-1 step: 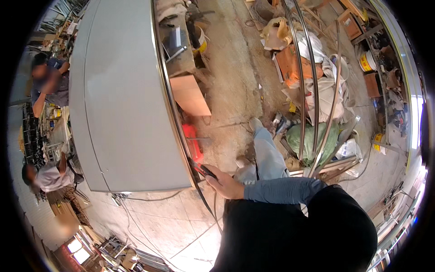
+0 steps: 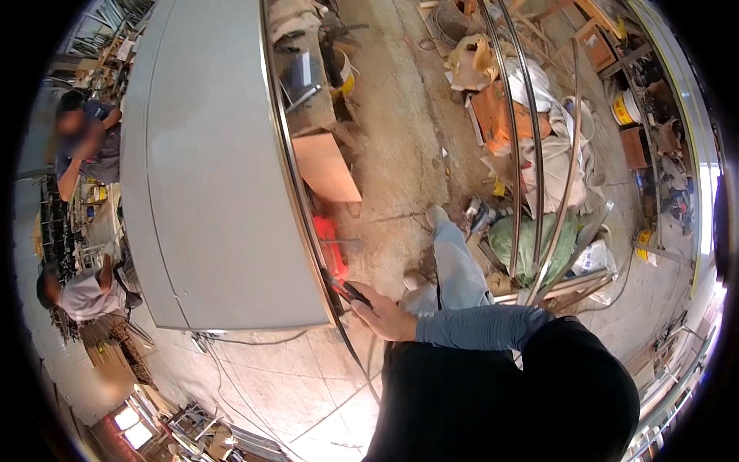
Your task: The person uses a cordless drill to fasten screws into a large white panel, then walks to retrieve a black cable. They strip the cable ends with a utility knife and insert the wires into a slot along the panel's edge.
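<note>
The right hand (image 2: 389,317) was wrapped around a black-and-red tool (image 2: 356,292); the left hand was out of view. The tool's front lay at the near corner of a large grey panel (image 2: 223,192), beside its metal-trimmed edge (image 2: 289,165); contact could not be confirmed. The step in hand was judged to be tool work at this edge; the next move would call for a steady grip and alignment with the trim. Relative to the earlier frame, grip and tool placement were unchanged; the panel appeared slightly lower in view.
</note>
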### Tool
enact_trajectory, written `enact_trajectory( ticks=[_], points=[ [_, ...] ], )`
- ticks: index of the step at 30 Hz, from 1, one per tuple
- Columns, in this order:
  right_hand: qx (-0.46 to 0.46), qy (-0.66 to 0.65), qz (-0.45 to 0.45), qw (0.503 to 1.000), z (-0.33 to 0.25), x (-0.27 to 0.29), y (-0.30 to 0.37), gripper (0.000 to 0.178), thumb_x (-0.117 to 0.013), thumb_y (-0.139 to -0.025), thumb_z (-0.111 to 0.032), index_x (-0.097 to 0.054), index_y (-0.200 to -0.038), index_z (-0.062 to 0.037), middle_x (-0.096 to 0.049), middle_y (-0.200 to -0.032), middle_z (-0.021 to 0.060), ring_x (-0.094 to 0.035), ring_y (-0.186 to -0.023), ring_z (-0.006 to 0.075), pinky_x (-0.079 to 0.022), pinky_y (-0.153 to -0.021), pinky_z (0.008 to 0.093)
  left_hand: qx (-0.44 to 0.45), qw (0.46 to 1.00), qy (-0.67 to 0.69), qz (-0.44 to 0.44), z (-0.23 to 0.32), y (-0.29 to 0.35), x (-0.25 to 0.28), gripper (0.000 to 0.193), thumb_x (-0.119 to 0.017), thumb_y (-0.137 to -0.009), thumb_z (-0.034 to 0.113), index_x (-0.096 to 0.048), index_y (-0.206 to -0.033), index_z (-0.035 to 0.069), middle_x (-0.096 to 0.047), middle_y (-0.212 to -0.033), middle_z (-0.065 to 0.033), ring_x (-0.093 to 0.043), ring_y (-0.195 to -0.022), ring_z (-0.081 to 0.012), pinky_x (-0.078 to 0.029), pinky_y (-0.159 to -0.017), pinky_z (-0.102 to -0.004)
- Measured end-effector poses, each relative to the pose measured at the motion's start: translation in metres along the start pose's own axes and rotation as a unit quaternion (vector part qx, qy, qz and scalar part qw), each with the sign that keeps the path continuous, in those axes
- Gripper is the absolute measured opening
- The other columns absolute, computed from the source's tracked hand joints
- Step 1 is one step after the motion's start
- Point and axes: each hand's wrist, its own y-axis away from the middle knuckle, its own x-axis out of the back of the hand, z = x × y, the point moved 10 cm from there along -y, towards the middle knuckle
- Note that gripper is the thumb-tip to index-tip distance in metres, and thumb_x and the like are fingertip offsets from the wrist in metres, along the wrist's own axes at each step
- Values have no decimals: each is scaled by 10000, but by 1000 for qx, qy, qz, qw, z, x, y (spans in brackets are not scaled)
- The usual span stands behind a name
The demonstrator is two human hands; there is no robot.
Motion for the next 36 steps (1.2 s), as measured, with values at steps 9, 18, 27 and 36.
enact_trajectory(
  ticks=[9,18,27,36],
  points=[
    [46,12,52,998,-92,46,-136,496,-494,-1123,-234,-402,-1579,-60,-606,-825,64,-579,-617,132,-488,-565,336,-48,974,134,179,47,35,69,200,-618,-1013,67,-447,-1103,18,-476,-920,-59,-498,-819,-157,-443,-724,-324],
    [144,0,55,988,-203,103,-293,332,-521,-1092,-194,-548,-1390,-49,-608,-799,57,-578,-621,138,-465,-519,310,-185,937,191,226,228,-14,82,186,-683,-992,49,-517,-1055,-6,-574,-872,-75,-599,-708,-153,-540,-644,-297],
    [166,43,45,984,-104,80,-130,320,-503,-1101,-193,-539,-1391,-61,-572,-750,36,-574,-588,127,-488,-523,318,-178,946,251,96,281,-55,73,188,-591,-1079,125,-659,-1071,-49,-713,-901,-84,-662,-810,-158,-535,-785,-303],
    [-7,-40,-13,999,11,28,14,485,-538,-1072,-199,-479,-1547,-121,-659,-820,60,-620,-626,158,-518,-605,325,-220,925,304,56,249,-67,67,214,-613,-1096,178,-634,-1215,2,-659,-908,-42,-643,-857,-133,-557,-903,-339]
  ],
)
